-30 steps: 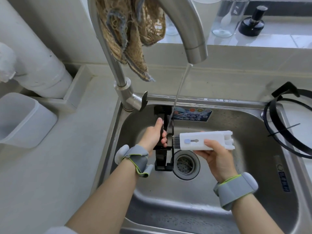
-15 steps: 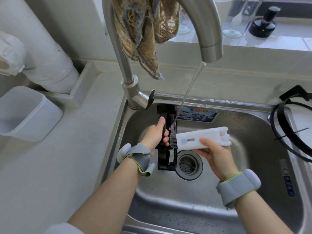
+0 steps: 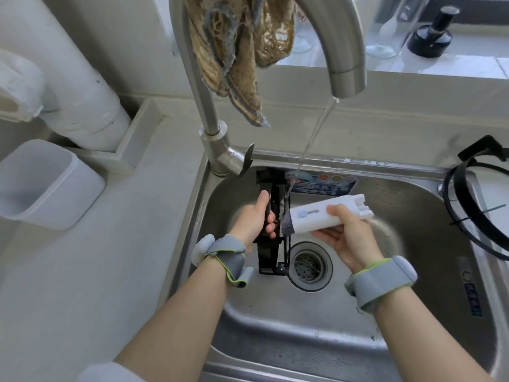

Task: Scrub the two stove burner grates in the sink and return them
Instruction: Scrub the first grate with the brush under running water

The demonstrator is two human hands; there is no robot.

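Observation:
A black burner grate (image 3: 271,252) stands on edge in the steel sink (image 3: 429,205), left of the drain (image 3: 309,266). My left hand (image 3: 254,216) grips its upper middle. My right hand (image 3: 344,235) holds a white brush (image 3: 327,215) whose dark bristles press against the grate's right side. Water runs from the tap (image 3: 341,51) onto the grate near the bristles. A second black grate (image 3: 479,205) lies on the counter at the sink's right rim, partly cut off by the frame edge.
A brown mesh cloth (image 3: 237,51) hangs over the tap neck. A white plastic tub (image 3: 46,183) sits on the counter to the left, below a white pipe (image 3: 68,78). A glass jar (image 3: 394,26) and a black bottle (image 3: 431,34) stand on the sill.
The brush has tilted, handle end raised, and its bristles have slid a little lower along the grate. The view has shifted slightly left; my left hand keeps its grip.

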